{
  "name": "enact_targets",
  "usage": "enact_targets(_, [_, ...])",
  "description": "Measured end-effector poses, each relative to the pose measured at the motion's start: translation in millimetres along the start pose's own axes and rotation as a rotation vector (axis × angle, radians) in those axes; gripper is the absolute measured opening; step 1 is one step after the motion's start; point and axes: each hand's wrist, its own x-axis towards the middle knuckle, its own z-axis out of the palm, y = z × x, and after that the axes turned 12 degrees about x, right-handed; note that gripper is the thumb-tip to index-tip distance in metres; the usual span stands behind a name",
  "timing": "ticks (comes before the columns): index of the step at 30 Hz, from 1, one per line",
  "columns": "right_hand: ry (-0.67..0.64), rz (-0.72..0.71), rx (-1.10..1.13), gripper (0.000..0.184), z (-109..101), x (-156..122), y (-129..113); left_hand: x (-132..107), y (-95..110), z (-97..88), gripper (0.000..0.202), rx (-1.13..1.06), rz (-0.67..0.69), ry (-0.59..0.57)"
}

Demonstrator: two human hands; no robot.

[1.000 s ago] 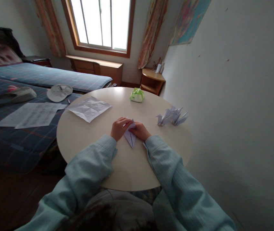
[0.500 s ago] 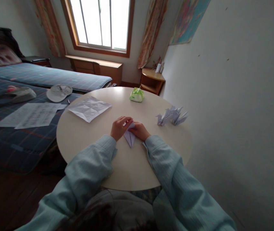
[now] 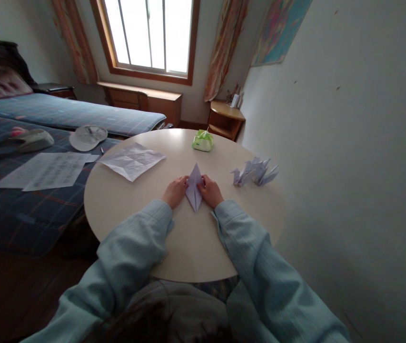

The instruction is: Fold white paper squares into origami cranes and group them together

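Observation:
A pale lilac folded paper (image 3: 194,188), a long diamond shape, lies on the round cream table (image 3: 188,238) in front of me. My left hand (image 3: 175,191) pinches its left edge with curled fingers. My right hand (image 3: 210,191) pinches its right edge the same way. Both hands rest on the tabletop, one on each side of the paper, whose upper point stands out beyond my fingers.
A creased white sheet (image 3: 132,160) lies at the table's left. A green packet (image 3: 203,141) sits at the far side, several folded paper cranes (image 3: 254,172) at the right. Left of the table is a bed (image 3: 27,190) with printed sheets (image 3: 45,170) and a cap (image 3: 87,136).
My hands have moved apart to the paper's two sides. The paper, half covered by my fingers before, now shows as a full diamond with its top point uncovered.

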Motion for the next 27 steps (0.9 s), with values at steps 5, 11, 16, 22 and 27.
enact_targets(5, [0.06,0.046,0.063,0.032,1.5,1.0,3.2,1.7,-2.9,5.9,0.037,-0.064,-0.011,0.051])
enact_targets(11, [0.077,0.05,0.043,0.029,-0.1,0.5,3.9,0.8,-3.7,7.3,0.037,-0.073,-0.016,0.051])
enact_targets(16, [0.033,0.047,0.017,0.019,-1.2,0.9,5.1,0.3,-6.0,9.7,0.029,0.063,0.003,0.044])
enact_targets(22, [-0.001,0.066,-0.059,0.017,-3.4,1.1,3.2,-1.1,-4.9,8.7,0.026,0.189,0.067,0.006])
enact_targets(27, [0.001,0.06,-0.089,0.017,-5.0,0.5,0.8,-2.8,-0.7,3.9,0.035,0.215,0.067,0.005])
